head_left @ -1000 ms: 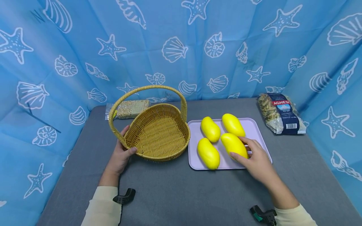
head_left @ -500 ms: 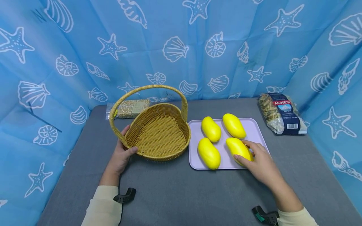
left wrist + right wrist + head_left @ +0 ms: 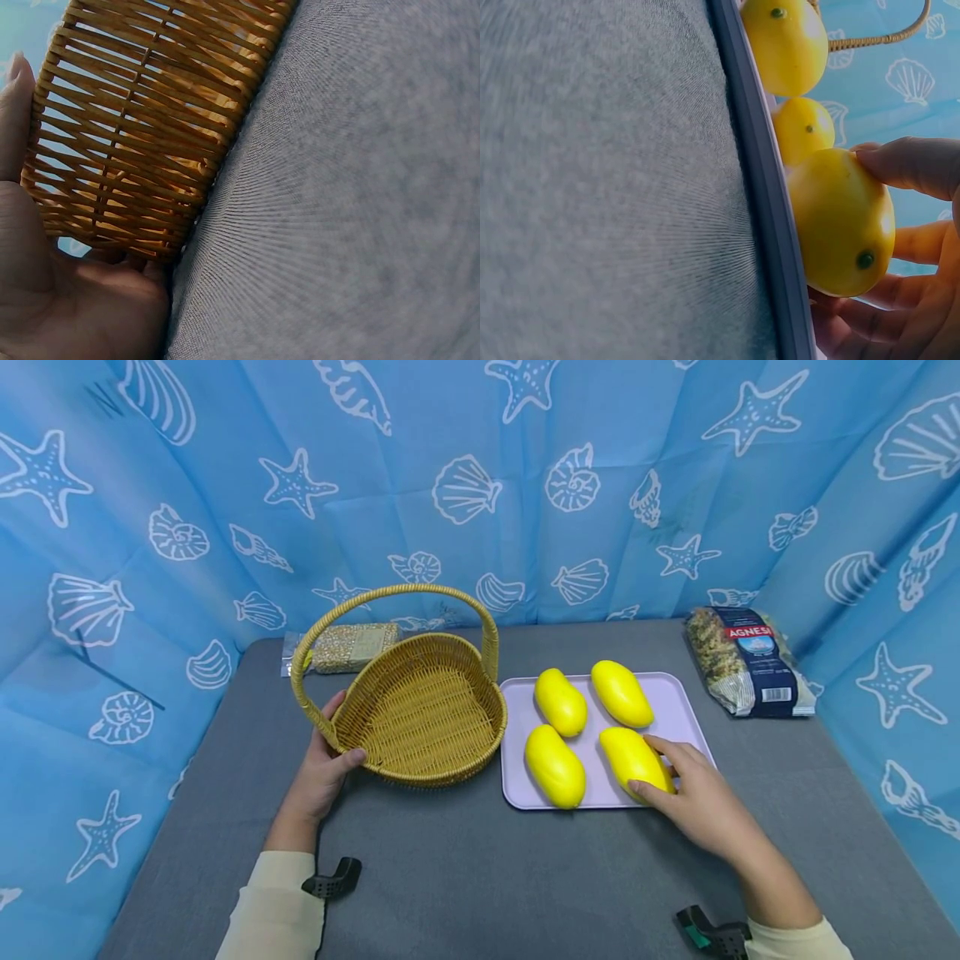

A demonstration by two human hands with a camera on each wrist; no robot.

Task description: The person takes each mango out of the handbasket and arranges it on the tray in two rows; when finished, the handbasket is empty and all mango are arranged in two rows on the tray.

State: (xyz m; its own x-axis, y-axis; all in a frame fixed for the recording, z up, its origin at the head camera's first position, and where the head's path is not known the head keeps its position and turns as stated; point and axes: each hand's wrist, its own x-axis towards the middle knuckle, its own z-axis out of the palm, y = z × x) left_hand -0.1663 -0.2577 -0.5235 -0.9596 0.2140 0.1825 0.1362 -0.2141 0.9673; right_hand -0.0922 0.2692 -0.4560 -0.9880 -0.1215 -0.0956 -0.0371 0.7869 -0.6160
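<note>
My left hand point(image 3: 321, 772) holds the left side of a wicker basket point(image 3: 427, 718) with a tall arched handle, its thumb over the rim. Inside the basket only the woven bottom shows. In the left wrist view, the basket's woven side point(image 3: 142, 112) stands close over the grey cloth. On a lilac tray point(image 3: 513, 789) lie several yellow mangoes. My right hand point(image 3: 701, 797) grips the front right mango point(image 3: 633, 760), thumb on the near side and fingers round the far side. The right wrist view shows this mango point(image 3: 840, 225) right at the tray's rim, its stem end toward the camera.
A clear bag of corn kernels point(image 3: 352, 647) lies behind the basket. At the back right is an Agnesi pasta bag point(image 3: 750, 664). Blue curtains point(image 3: 525, 543) printed with seashells enclose the grey table point(image 3: 480, 877) at the back and sides.
Held by the right hand, the mango has moved right and toward the front of the tray, mostly in the first half second. The left hand and basket have stayed still.
</note>
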